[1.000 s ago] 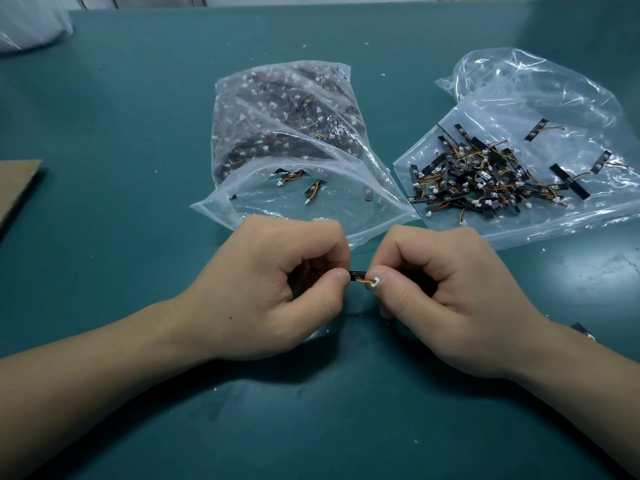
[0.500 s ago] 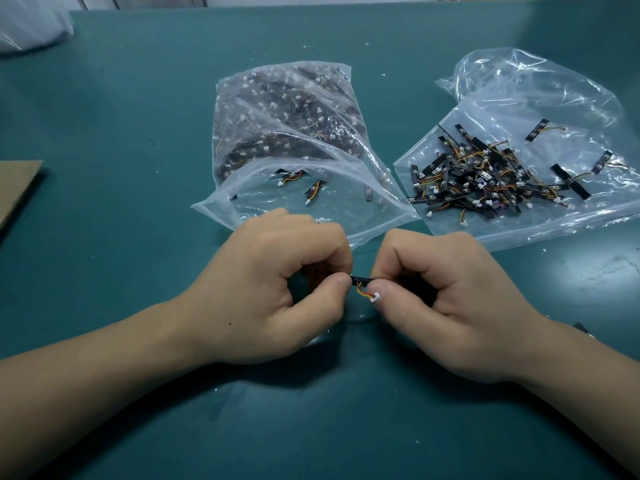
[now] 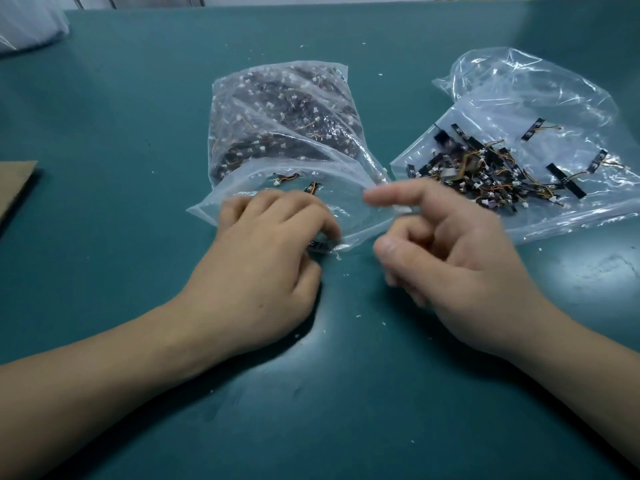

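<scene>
The left hand (image 3: 263, 271) has a narrow grip. Its fingers are curled and its thumb closes under them on a small black circuit strip (image 3: 317, 245), which sits at the near lip of a bag, at 12 o'clock from the thumb. Most of the strip is hidden. The right hand (image 3: 460, 278), blurred, holds nothing: its index finger is straight and points to 9 o'clock, and its other fingers are loosely bent.

Everything rests on a broad teal desk (image 3: 104, 116). At 12 o'clock from the left hand lies a bulging clear plastic bag packed with dark strips and white plugs (image 3: 277, 116), its open mouth at the left fingers. At 2 o'clock from the right hand, a flattened clear plastic bag (image 3: 519, 91) carries a loose heap of black strips with orange and yellow wires (image 3: 485, 168). A brown cardboard sheet (image 3: 14, 188) sits at the desk's 9 o'clock edge. Two loose wired strips (image 3: 294, 180) lie inside the full bag's mouth. Tiny white crumbs (image 3: 356, 315) dot the desk between the wrists.
</scene>
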